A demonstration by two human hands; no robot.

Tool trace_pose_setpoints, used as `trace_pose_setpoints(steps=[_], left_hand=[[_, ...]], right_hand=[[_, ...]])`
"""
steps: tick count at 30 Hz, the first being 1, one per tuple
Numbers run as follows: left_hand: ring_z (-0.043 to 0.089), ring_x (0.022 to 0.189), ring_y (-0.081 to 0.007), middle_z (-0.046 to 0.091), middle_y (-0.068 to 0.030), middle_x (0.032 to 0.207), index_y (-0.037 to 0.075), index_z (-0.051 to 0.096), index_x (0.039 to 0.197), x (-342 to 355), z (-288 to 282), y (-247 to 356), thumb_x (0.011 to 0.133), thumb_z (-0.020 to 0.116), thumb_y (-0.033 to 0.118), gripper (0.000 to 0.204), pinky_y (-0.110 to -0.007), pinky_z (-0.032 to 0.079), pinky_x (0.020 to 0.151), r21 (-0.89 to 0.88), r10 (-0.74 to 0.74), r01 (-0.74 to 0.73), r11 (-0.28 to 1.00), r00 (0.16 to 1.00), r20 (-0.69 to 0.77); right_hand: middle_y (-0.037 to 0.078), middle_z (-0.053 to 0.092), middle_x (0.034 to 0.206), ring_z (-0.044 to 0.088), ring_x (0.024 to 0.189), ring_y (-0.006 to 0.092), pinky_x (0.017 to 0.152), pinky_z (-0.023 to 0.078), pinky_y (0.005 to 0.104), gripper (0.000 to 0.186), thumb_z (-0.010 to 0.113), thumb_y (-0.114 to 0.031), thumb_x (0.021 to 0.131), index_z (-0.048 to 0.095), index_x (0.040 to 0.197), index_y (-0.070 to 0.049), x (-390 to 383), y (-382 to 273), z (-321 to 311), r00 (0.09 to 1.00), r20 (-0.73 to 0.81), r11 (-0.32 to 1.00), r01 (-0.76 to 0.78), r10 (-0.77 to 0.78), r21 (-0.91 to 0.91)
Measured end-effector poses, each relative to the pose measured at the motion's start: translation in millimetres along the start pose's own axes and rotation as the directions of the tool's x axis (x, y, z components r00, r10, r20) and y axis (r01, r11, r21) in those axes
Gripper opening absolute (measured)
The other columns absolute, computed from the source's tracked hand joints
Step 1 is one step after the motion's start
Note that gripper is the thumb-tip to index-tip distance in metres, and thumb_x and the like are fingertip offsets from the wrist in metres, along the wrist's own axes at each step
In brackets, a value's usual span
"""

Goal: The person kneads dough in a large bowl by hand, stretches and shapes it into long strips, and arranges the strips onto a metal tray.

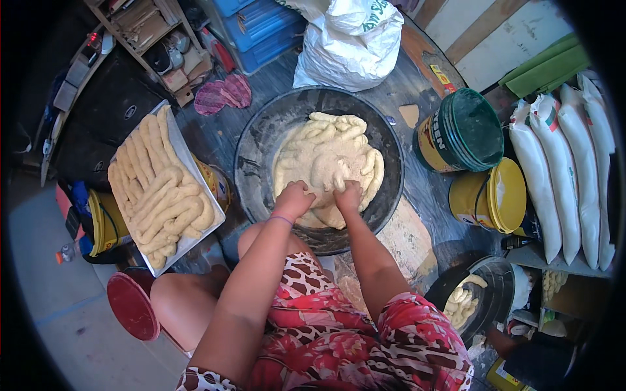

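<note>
Head view. A mass of pale dough (326, 163) fills the middle of a wide dark basin (257, 146) at frame centre. Both hands enter from the lower edge and press into the dough's near edge: the left hand (295, 197) is curled into a fist on it, the right hand (347, 194) likewise closed, knuckles up, fingers sunk in the dough. The dough appears soft, heavy and somewhat sticky; it sags in thick ropes and would likely tear if lifted by one end, so it is best taken from beneath or by a pinched-off portion at the near edge. Left of the basin, a tray (195, 166) carries rolled dough ropes (160, 189). A smaller pan (495, 287) with dough pieces lies at lower right.
</note>
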State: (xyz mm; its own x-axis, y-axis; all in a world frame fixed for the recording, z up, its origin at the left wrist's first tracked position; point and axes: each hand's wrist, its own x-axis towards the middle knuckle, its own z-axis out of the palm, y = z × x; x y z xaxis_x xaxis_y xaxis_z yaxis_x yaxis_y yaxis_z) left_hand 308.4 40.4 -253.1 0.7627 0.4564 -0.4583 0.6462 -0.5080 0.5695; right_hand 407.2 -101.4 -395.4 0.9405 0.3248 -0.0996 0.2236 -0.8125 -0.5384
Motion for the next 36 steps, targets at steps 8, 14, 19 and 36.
trace_pose_setpoints(steps=[8, 14, 19, 36], left_hand=[[0.041, 0.117, -0.0338, 0.038, -0.0216, 0.127, 0.006, 0.032, 0.13, -1, 0, 2, 0.066, 0.061, 0.004, 0.071, -0.035, 0.033, 0.099, -0.095, 0.159, -0.169, 0.981, 0.982, -0.104], [0.038, 0.121, -0.027, 0.036, -0.0182, 0.132, 0.007, 0.03, 0.133, 5, 5, 7, 0.063, 0.064, -0.005, 0.079, -0.031, 0.029, 0.103, -0.294, 0.411, -0.416, 0.861, 0.908, -0.08], [0.048, 0.108, -0.0219, 0.051, -0.0125, 0.115, 0.006, 0.045, 0.118, 5, -4, 20, 0.068, 0.064, 0.0, 0.054, -0.03, 0.039, 0.09, -0.621, 0.41, -0.31, 0.72, 0.912, 0.019], [0.027, 0.126, -0.0342, 0.022, -0.0184, 0.138, 0.015, 0.044, 0.122, 9, -9, 5, 0.065, 0.068, 0.027, 0.063, -0.051, 0.025, 0.096, -0.138, -0.154, 0.108, 0.984, 0.91, -0.386]], right_hand=[[0.003, 0.058, 0.081, 0.056, 0.071, 0.0117, 0.067, 0.047, 0.0264, 0.028, 0.051, -0.003, 0.071, 0.054, 0.099, -0.001, -12, -41, -78, 0.873, 0.431, 0.465, -0.29, -0.229, 0.836], [0.004, 0.057, 0.079, 0.056, 0.065, 0.0114, 0.061, 0.047, 0.0241, 0.025, 0.056, -0.007, 0.068, 0.053, 0.093, -0.002, -19, -94, -175, 0.751, 0.487, 0.466, -0.27, -0.445, 0.842], [0.004, 0.057, 0.085, 0.058, 0.069, 0.0124, 0.059, 0.048, 0.0235, 0.031, 0.061, -0.007, 0.068, 0.051, 0.096, -0.002, -20, -124, -213, 0.728, 0.313, 0.15, -0.282, -0.61, 0.948], [0.025, 0.023, 0.139, 0.022, 0.13, 0.0348, 0.106, 0.021, 0.0412, 0.085, 0.065, -0.037, 0.071, 0.024, 0.134, 0.001, 72, -17, -39, 0.961, 0.276, 0.998, -0.01, 0.025, -0.056]])
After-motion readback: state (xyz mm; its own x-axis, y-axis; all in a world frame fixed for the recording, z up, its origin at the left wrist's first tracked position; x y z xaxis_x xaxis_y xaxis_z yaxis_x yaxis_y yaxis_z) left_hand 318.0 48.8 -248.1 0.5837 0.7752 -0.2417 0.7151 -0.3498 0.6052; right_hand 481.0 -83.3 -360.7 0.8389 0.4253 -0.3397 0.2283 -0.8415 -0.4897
